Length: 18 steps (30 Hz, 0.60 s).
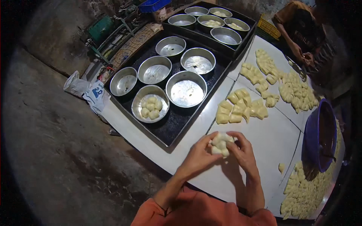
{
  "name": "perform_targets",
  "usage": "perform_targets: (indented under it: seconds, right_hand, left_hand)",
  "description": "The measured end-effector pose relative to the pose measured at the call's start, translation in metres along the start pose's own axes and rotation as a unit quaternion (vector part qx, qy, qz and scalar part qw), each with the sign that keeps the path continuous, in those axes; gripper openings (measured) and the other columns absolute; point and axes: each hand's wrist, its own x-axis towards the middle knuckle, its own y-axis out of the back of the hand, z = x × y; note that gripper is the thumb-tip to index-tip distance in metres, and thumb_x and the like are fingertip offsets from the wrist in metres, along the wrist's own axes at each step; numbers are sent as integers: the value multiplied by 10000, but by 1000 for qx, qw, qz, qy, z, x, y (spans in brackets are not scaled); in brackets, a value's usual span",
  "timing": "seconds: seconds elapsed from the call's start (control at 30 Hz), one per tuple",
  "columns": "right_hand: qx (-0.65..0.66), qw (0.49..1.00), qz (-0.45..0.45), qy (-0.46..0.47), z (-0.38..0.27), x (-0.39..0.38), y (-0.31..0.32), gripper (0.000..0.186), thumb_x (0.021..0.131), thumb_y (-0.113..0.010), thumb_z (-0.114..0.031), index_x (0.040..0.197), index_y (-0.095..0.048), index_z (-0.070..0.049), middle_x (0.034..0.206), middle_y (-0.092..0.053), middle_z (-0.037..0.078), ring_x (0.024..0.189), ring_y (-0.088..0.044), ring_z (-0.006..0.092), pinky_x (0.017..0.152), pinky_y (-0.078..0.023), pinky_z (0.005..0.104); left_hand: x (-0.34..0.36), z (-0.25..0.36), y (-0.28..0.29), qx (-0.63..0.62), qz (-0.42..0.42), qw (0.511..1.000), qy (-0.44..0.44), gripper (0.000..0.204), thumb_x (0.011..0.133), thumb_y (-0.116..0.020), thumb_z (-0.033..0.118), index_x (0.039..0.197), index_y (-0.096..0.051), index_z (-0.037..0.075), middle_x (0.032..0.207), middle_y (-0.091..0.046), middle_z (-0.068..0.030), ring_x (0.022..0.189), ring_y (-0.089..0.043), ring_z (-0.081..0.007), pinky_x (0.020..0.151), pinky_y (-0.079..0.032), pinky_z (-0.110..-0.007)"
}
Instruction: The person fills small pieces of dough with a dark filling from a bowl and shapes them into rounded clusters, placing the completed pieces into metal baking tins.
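Left hand [201, 155] and right hand [243, 156] both pinch bumpy pale dough lump [221, 144] between them, over flat white table [269, 145]. Lump could tear if squeezed too hard. Might drop if grip slips. Might stick to shiny yellow dough pieces [237, 109] nearby if touching.
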Motion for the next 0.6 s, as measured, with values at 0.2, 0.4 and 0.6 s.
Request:
perform_targets:
  seconds: [0.2, 0.4, 0.6]
  right_hand:
    - [-150, 973, -26, 174, -62, 152, -66, 402, 895, -652, -258, 1221, -647, -23, 1106, -704, 171, 879, -702, 222, 779, -545, 336]
    - [-577, 786, -41, 218, -51, 245, -98, 180, 825, -631, -161, 949, -689, -44, 899, -719, 207, 857, -713, 391, 749, -567, 505]
    - [-369, 871, 65, 318, -57, 197, -65, 270, 907, -627, -191, 1130, -662, -43, 1010, -715, 180, 877, -703, 364, 769, -560, 441]
  left_hand:
    - [81, 65, 125, 137, 70, 987, -56, 883, 722, -837, 80, 1475, -395, -51, 1253, -611, -157, 988, -641, -168, 774, -552, -278]
    - [159, 49, 181, 277, 43, 960, 13, 756, 716, -805, 180, 1402, -518, 46, 1133, -679, -228, 902, -694, -282, 742, -560, -377]
    - [164, 48, 162, 533, 80, 841, -51, 397, 734, -736, 204, 1079, -693, 12, 979, -692, -260, 931, -682, -412, 820, -522, -470]
